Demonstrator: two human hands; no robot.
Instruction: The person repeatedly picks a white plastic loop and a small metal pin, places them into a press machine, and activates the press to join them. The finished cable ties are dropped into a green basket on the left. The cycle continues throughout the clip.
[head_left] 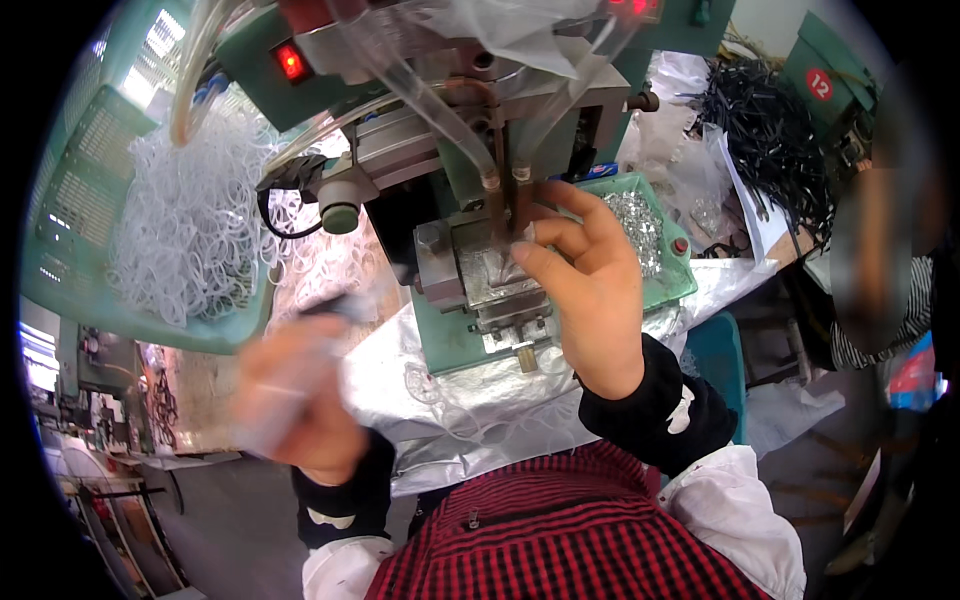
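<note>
The right hand [590,290] reaches up to the small green press [470,340] at the middle of the bench [450,410], its fingertips [535,250] pinched together just at the metal die block [490,275] beneath the vertical punch [505,195]; whatever small piece they hold is hidden between finger and thumb, though it looks like a clear loop being set on the die. That spot lies straight ahead of and slightly left of the right palm, with the die's long axis running toward the person. The left hand [295,395] is lower and well to the left, blurred by motion, curled around something pale with a dark tip [335,305]; I cannot tell how firmly its grip is closed. Behind it a teal basket [90,290] holds a heap of clear plastic loops [195,220]. To the right of the press a green tray [675,285] carries small shiny metal parts [640,230], nearer the right hand than the left.
</note>
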